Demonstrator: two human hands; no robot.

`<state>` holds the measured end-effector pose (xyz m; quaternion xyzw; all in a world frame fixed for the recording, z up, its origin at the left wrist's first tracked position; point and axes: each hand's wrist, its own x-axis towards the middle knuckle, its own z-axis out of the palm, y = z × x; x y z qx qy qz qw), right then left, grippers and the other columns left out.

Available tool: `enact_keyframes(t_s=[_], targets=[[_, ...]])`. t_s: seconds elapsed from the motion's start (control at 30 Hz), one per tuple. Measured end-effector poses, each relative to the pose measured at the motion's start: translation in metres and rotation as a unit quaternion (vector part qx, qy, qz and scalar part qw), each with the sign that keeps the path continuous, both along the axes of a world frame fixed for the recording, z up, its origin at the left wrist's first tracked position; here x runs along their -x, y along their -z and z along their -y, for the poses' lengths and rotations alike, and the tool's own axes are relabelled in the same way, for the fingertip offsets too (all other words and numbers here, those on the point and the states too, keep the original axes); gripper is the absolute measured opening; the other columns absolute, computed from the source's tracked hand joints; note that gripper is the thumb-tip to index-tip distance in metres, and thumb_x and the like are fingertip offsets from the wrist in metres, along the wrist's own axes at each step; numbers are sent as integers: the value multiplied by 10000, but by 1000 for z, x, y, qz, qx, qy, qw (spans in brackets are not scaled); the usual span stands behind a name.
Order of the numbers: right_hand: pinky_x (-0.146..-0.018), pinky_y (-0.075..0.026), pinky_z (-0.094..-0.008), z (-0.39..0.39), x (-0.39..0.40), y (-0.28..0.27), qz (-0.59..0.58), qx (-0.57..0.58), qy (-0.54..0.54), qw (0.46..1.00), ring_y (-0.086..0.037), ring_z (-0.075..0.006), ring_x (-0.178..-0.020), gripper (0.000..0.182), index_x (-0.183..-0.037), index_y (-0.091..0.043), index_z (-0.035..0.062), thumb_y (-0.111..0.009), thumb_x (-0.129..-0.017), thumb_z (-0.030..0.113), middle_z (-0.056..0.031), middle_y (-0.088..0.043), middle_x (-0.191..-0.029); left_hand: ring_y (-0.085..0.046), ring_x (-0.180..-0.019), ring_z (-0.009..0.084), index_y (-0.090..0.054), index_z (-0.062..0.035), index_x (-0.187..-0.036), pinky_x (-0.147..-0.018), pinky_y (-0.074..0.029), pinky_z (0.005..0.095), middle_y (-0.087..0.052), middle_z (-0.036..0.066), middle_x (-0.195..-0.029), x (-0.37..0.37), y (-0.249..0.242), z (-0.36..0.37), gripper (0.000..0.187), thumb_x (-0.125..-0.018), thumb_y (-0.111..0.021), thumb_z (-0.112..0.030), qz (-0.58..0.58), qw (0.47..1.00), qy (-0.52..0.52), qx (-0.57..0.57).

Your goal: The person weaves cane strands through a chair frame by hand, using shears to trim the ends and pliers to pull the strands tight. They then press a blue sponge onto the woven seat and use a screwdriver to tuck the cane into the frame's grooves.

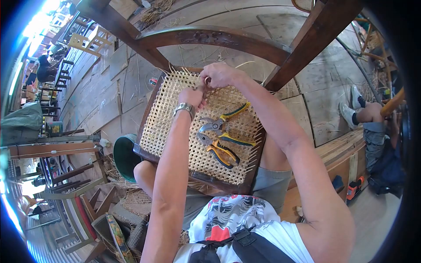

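Observation:
A dark wooden chair [210, 36] stands before me, its seat covered with an open-weave cane panel [169, 118]. Loose cane ends stick out along the seat's edges. At the back edge, my right hand [218, 75] is closed in a pinch, knuckles up. Just nearer to me, my left hand [192, 96], with a metal watch at the wrist, is closed close beside it. Whatever the fingers hold is hidden. Two tools lie on the cane: cutting pliers with yellow-green handles [215, 126] and smaller pliers with yellow-black handles [222, 153].
A green bucket [125, 155] stands left of the seat. Wooden chair frames [81, 215] crowd the lower left. Planks [337, 153] lie at the right, near another person's leg and shoe [348, 115]. An orange-black tool [354, 188] sits farther down.

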<state>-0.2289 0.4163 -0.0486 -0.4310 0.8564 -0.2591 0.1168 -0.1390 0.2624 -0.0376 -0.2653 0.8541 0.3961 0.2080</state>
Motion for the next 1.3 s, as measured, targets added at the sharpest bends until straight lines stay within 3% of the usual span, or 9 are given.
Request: enact_keyframes(t_s=[0.37,0.5,0.67,0.77,0.83,1.0,1.17,1.23,1.3], targets=[[-927,-512,-411,-43,12,-13,61,80,1,995,-643,-281,-1097,258,-1057,-738,69,-663,-865,224,-120,-703,-1108,-662,-898,438,-671,-13,-940,-785,-514,502,-705,220,-930,-99,-33,184,495,-942,-581,-499,-69,890,142,428],[-999,-475,-444,-43,13,9,-51,27,211,976,-598,-319,-1198,472,-1053,-747,52,-575,-956,481,-135,-665,-1255,-649,-785,388,-660,-14,-941,-733,-497,487,-699,194,-882,-113,-59,166,487,-875,-702,-494,-124,940,15,317],[-1058,-427,-457,-23,-12,-86,45,-375,142,915,-535,-320,-1295,609,-1309,-609,71,-510,-971,567,-175,-612,-1333,-619,-794,297,-680,-40,-997,-707,-489,424,-637,145,-872,-78,-30,83,419,-847,-760,-423,-306,911,144,236],[-1038,-435,-471,-38,-11,-84,93,-301,145,938,-580,-370,-1210,521,-1315,-566,65,-682,-899,356,-210,-603,-1293,-637,-861,359,-675,-28,-971,-746,-490,460,-640,167,-893,-70,-13,79,358,-881,-719,-372,-291,906,160,261],[-1011,-451,-483,-44,13,-10,-267,103,316,905,-590,-379,-1188,549,-1279,-578,44,-730,-847,347,-231,-617,-1243,-644,-854,367,-677,-26,-954,-741,-492,463,-645,166,-862,-70,-9,83,329,-898,-699,-349,-260,906,175,283],[-1000,-468,-487,-21,0,-43,-314,-82,353,877,-597,-362,-1199,611,-1354,-502,32,-646,-913,430,-233,-623,-1258,-598,-631,352,-652,-3,-815,-624,-460,464,-640,176,-697,-86,-3,100,391,-902,-691,-383,-238,954,77,166],[-990,-488,-492,-30,4,-46,43,-285,316,904,-623,-366,-1176,722,-1325,-574,50,-375,-984,654,-234,-655,-1230,-599,-622,315,-664,-2,-819,-608,-458,422,-640,164,-696,-90,8,94,452,-895,-685,-447,-228,966,2,119],[-990,-486,-505,-35,9,-21,3,-241,334,911,-628,-376,-1166,677,-1310,-590,39,-428,-989,612,-233,-654,-1234,-606,-628,304,-667,-5,-825,-608,-458,422,-642,159,-697,-87,9,84,450,-897,-679,-449,-239,967,-28,78],[-982,-490,-507,-33,12,-20,-390,21,314,866,-634,-389,-1139,649,-1290,-594,23,-481,-981,582,-233,-638,-1260,-607,-623,296,-678,-10,-832,-605,-459,414,-638,148,-686,-86,0,74,438,-900,-675,-443,-214,973,-72,46]])
